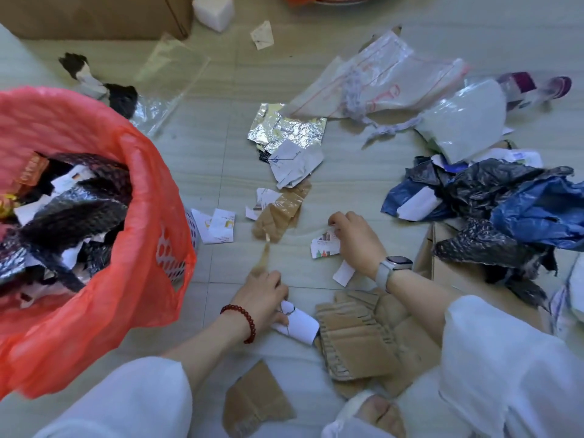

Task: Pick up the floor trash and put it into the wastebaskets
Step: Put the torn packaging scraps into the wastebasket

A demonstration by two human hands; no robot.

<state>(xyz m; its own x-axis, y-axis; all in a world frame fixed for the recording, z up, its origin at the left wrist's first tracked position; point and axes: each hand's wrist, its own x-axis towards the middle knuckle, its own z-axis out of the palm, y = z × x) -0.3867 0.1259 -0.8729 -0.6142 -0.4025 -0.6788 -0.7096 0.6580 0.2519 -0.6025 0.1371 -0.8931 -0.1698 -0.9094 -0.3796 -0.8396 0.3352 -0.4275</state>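
A wastebasket lined with a red plastic bag (104, 216) stands at the left, filled with dark wrappers and paper. My left hand (264, 295) is closed on a rolled white paper (300, 325) and also pinches a thin brown tape strip (264, 257) that rises from it. My right hand (357, 241) holds a torn printed paper scrap (324, 245) on the floor, and a small white slip (343, 273) pokes out under its wrist. Brown tape (281, 213), foil (284, 128) and white scraps (218, 226) lie just beyond.
Torn corrugated cardboard (357, 339) lies near my knees, another piece (256, 403) closer in. Blue and black plastic bags (505, 203) pile up at the right on a flat box. Clear plastic bags (388, 80) lie farther away. A cardboard box (94, 14) stands at top left.
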